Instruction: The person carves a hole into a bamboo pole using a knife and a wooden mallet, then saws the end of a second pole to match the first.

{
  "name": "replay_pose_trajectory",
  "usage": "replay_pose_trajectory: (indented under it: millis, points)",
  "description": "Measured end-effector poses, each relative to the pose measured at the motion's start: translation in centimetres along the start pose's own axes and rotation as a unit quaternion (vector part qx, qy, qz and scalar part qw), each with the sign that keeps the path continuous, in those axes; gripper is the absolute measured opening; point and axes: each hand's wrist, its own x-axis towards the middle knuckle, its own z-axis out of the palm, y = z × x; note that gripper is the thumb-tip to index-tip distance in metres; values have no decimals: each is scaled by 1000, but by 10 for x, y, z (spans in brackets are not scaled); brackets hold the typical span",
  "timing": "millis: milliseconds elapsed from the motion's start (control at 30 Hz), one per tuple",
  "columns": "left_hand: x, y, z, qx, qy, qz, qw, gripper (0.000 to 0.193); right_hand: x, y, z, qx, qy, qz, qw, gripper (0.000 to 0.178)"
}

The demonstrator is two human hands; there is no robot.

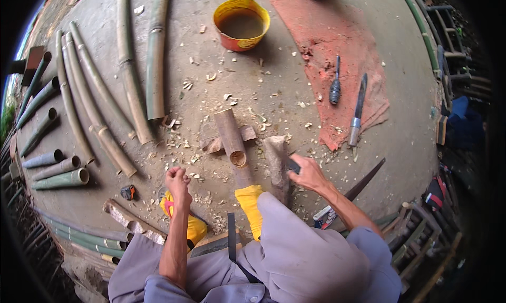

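My right hand (308, 174) is closed round a dark, flat-looking piece (293, 166), whose kind I cannot make out. It is beside a thick, pale-ended wooden log (277, 160) in front of my knee. My left hand (178, 184) is raised above my left foot, fingers curled together; whatever they may hold is too small to tell. Between the hands, a short brown bamboo piece (230, 134) with a hollow near end lies tilted across a rough wood block (213, 144). My feet wear yellow coverings (250, 202).
Long bamboo poles (126, 60) and short cut tubes (60, 179) lie left. A yellow-red bucket (241, 26) of murky liquid stands ahead. On red cloth (337, 34) lie a screwdriver-like tool (335, 89) and a knife (358, 108). A saw (363, 183) lies right; wood chips litter the ground.
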Motion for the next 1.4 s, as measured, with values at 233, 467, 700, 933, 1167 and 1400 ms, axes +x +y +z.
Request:
replay_pose_trajectory:
  millis: [233,467,700,933,1167,1400]
  points:
    - [81,78,-74,308,392,176,849,81,-14,171,-12,-143,326,170,919,49]
    - [103,57,-115,272,213,148,927,53,-3,148,8,-215,333,198,896,55]
    - [-8,51,-16,-28,-127,56,990,42,27,14,43,165,145,94,971,39]
    - [-98,27,8,283,-482,-10,829,54,41,-118,85,239,-241,41,940,64]
    - [-43,42,10,-198,-321,-55,924,51,-16,-101,69,143,-203,-13,968,64]
    - [-89,59,53,-143,-346,79,924,44,-44,-74,58,158,-66,-10,985,61]
